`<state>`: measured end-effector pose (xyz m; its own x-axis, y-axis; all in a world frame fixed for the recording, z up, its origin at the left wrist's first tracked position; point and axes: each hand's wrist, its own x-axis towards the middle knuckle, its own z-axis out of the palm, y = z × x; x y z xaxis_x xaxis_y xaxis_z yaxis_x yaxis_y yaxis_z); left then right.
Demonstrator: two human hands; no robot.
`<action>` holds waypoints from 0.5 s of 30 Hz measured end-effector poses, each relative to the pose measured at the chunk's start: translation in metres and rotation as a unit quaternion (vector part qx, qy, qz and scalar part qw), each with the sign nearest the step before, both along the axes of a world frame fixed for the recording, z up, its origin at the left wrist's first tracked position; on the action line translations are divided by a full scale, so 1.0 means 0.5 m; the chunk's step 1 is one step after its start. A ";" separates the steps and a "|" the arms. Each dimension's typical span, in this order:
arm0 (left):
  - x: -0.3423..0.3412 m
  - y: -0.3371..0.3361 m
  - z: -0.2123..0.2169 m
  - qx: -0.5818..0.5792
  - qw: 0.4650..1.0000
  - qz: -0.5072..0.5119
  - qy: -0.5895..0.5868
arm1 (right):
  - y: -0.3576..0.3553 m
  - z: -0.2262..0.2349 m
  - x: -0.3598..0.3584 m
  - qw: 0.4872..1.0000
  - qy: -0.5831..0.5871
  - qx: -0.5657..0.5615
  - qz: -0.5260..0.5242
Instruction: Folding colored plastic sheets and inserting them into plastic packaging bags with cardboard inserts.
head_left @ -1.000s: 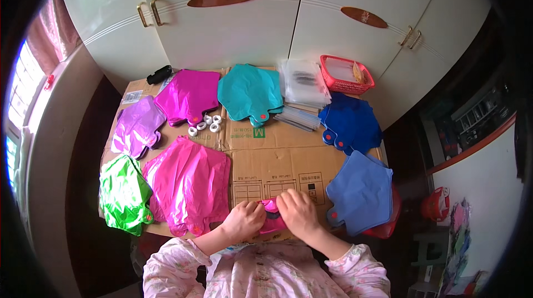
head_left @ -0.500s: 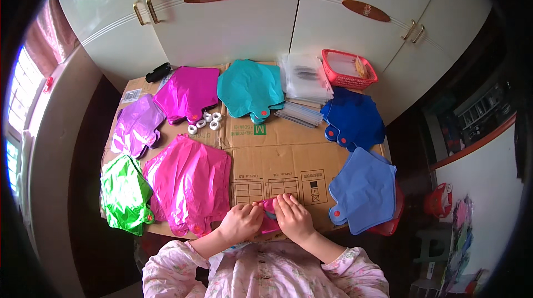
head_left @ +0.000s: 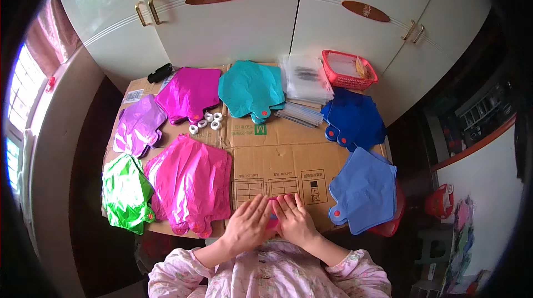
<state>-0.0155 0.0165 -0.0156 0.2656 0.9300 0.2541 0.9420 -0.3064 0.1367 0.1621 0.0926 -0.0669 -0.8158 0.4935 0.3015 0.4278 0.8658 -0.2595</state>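
Observation:
A small folded piece of pink foil [head_left: 272, 223] with a bluish patch shows between my hands at the front edge of the cardboard. My left hand [head_left: 247, 226] lies over its left side, fingers stretched out and pointing away from me. From the right, my right hand [head_left: 293, 221] covers the other side with its fingers straight. Most of the folded foil is hidden under them. Left of my hands lies a stack of flat pink foil balloons [head_left: 189, 181] with rounded tabs. Matte light-blue balloons [head_left: 363, 189] lie to the right.
Around the cardboard sheet [head_left: 277, 156] are green [head_left: 126, 189], lilac [head_left: 137, 123], magenta [head_left: 189, 92], teal [head_left: 251, 88] and dark-blue balloon stacks [head_left: 355, 117]. White rings [head_left: 215, 124], clear plastic sleeves [head_left: 305, 78], a red basket [head_left: 347, 79] and a black object [head_left: 160, 72] also lie there.
My left hand has gone from bent fingers to fingers laid out straight over the folded foil. My right hand has stayed beside it, and less of the pink foil shows.

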 end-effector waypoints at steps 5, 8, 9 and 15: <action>0.002 -0.017 -0.042 -0.057 0.998 -0.006 0.034 | -0.002 -0.006 0.003 0.999 -0.010 0.031 0.000; -0.009 -0.022 -0.032 -0.089 0.995 -0.010 0.044 | -0.002 0.003 0.002 1.000 -0.011 0.002 0.002; -0.014 -0.021 -0.027 -0.088 0.995 -0.015 0.053 | -0.001 0.004 0.005 1.000 -0.019 -0.005 0.003; -0.060 0.055 0.078 -0.092 0.991 -0.054 0.079 | -0.014 0.014 0.012 0.999 -0.034 -0.020 0.000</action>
<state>-0.0454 0.0441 0.0232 0.3892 0.9207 0.0298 0.9192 -0.3902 0.0536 0.1679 0.0858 -0.0601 -0.8335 0.5045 0.2253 0.4462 0.8551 -0.2642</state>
